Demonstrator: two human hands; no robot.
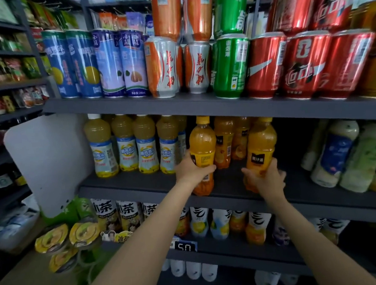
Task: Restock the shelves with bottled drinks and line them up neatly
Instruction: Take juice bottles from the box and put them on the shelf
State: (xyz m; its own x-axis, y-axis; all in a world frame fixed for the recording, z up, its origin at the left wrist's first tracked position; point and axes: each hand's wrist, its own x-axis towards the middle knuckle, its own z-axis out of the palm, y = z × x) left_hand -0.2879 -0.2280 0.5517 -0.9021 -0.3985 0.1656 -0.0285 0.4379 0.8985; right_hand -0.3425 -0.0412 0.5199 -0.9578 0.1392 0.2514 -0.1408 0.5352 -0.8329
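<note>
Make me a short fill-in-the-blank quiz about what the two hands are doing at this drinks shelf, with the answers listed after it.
1. Each hand grips one ____ juice bottle at the front of the middle shelf.
2. The left hand holds the left bottle, whose cap is ____.
3. The right hand holds the right bottle, whose label is ____.
4. On the shelf above stand rows of ____, not bottles.

Missing words: orange; yellow; black; cans
</note>
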